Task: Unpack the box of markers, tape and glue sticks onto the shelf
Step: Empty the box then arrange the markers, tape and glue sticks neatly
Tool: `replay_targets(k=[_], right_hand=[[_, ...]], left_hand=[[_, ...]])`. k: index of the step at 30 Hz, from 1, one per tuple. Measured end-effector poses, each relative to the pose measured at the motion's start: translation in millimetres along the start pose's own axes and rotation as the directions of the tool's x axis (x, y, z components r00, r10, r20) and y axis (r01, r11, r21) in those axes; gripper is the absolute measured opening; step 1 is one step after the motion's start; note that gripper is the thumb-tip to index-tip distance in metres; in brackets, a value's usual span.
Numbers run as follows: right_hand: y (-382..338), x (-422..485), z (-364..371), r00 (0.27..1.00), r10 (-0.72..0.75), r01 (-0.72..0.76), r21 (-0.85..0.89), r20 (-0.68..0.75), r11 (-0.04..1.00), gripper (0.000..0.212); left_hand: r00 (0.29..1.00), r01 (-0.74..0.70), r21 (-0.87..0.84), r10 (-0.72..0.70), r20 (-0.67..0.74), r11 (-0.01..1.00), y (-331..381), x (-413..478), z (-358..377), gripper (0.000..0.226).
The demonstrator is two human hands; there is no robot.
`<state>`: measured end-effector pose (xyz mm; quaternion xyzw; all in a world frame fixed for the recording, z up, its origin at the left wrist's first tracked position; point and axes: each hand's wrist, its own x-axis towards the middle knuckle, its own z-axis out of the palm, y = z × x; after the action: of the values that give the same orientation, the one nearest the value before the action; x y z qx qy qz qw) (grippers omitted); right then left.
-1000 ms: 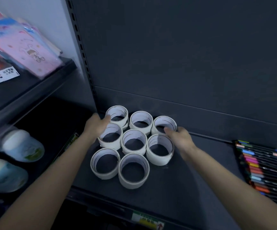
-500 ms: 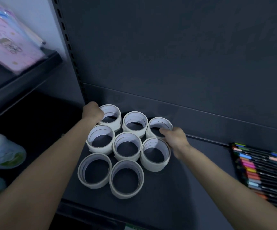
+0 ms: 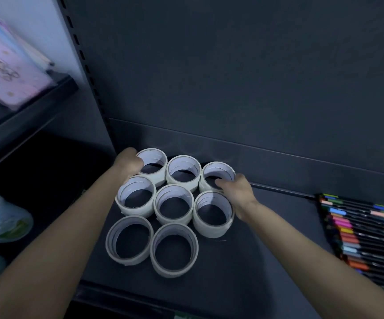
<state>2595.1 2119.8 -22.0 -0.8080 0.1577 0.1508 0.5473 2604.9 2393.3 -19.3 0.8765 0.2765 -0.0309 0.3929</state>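
Reader: Shelf (image 3: 267, 261) first: what sits on it?

Legend: Eight tape rolls (image 3: 173, 221) stand clustered at its far left; markers (image 3: 366, 233) lie in a row, well apart to the right.

Reader: What changes within the second?

Legend: Rolls keep their pattern. Earlier flat-fingered, the left hand (image 3: 129, 165) now curls onto the far-left roll (image 3: 155, 157) at its rim; the right hand (image 3: 237, 194) still grips the far-right roll (image 3: 218, 169). Judgement: tape is placed, merely being squared up.
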Motion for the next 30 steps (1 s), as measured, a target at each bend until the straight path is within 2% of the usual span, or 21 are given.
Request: replay_targets(k=[2,4,11,14,15,17,20,22,25,28,30], right_hand=[[2.1,-1.2,-1.7,1.000,0.002,-0.002,0.005,0.000,1.000,0.044],[4.8,-2.0,-1.9,1.000,-0.002,0.002,0.005,0.005,1.000,0.045],[1.4,-6.4,-0.2,1.000,-0.007,0.007,0.018,0.012,1.000,0.043],[1.9,-11.6,-6.8,0.999,-0.026,0.025,0.014,0.034,1.000,0.031],[2.6,-14.1,-10.2,0.999,-0.035,0.036,-0.001,0.028,0.999,0.026],[5.0,-20.2,-19.8,0.996,-0.086,0.086,-0.061,0.003,0.994,0.022],[10.9,-32.6,-41.7,0.984,-0.179,0.178,-0.124,0.001,0.976,0.018],[17.3,-43.3,-60.9,0.978,-0.210,0.205,-0.167,-0.010,0.964,0.014],[30.1,-61.6,-91.0,0.949,-0.313,0.292,-0.289,-0.029,0.911,0.023],[45.2,-85.4,-129.2,0.918,-0.390,0.337,-0.364,-0.079,0.868,0.009],[57.8,-101.9,-162.9,0.892,-0.440,0.360,-0.424,-0.104,0.831,0.012]], left_hand=[[1.000,0.014,0.113,-0.013,-0.010,0.993,1.7,-3.2,-5.0,0.004],[1.000,0.017,0.160,-0.018,0.004,0.987,3.8,-5.1,-6.3,0.014],[0.999,-0.019,0.082,0.016,0.036,0.996,-2.3,-9.1,-7.6,0.029],[1.000,-0.021,0.068,0.019,0.022,0.997,3.1,-20.1,-4.1,0.017],[0.999,-0.044,0.118,0.045,-0.010,0.992,6.5,-25.2,-2.4,0.014],[0.983,-0.131,0.212,0.154,-0.099,0.969,14.9,-38.2,1.6,0.031],[0.923,-0.309,0.197,0.343,-0.174,0.930,30.6,-70.7,7.6,0.043],[0.896,-0.384,0.168,0.411,-0.168,0.908,41.2,-92.0,14.0,0.038],[0.881,-0.431,0.168,0.454,-0.135,0.887,61.7,-130.1,28.0,0.033],[0.837,-0.529,0.140,0.541,-0.074,0.837,79.6,-172.0,50.5,0.022],[0.820,-0.566,0.120,0.572,-0.016,0.815,92.2,-197.1,71.2,0.024]])
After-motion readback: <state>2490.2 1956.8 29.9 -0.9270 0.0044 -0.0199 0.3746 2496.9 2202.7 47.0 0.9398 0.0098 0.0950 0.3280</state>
